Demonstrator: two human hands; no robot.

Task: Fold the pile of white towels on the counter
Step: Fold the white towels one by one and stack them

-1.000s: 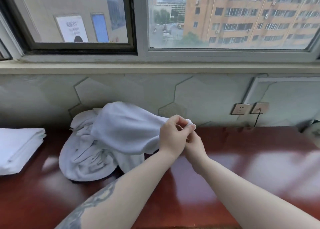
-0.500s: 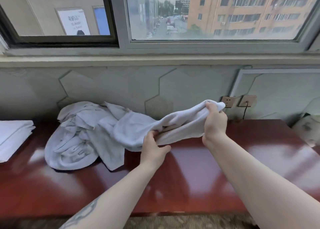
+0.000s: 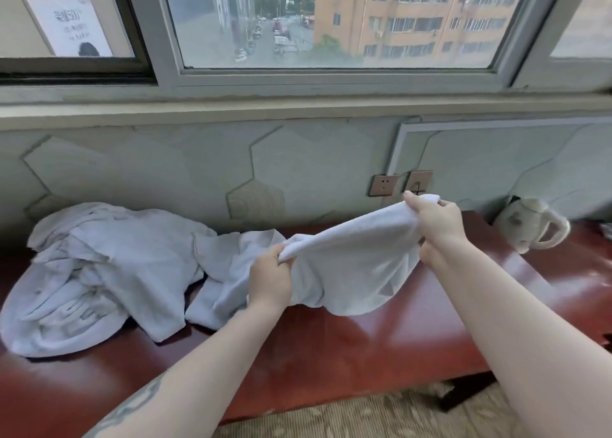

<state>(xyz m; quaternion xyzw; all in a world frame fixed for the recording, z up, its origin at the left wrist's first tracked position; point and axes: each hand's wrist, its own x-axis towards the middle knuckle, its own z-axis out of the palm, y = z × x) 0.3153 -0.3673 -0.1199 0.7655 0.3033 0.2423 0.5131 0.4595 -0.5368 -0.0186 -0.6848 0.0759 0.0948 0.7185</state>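
two hands hold one white towel (image 3: 357, 265) up over the red counter (image 3: 331, 348). the left hand (image 3: 270, 280) has its fingers closed on a bunched part of the top edge, and the right hand (image 3: 437, 223) pinches the far corner higher up, near the wall sockets (image 3: 400, 184). the cloth sags between them, its lower edge touching the counter. the heap of towels (image 3: 99, 272) lies to the left. a pale kettle (image 3: 530, 227) stands at the right.
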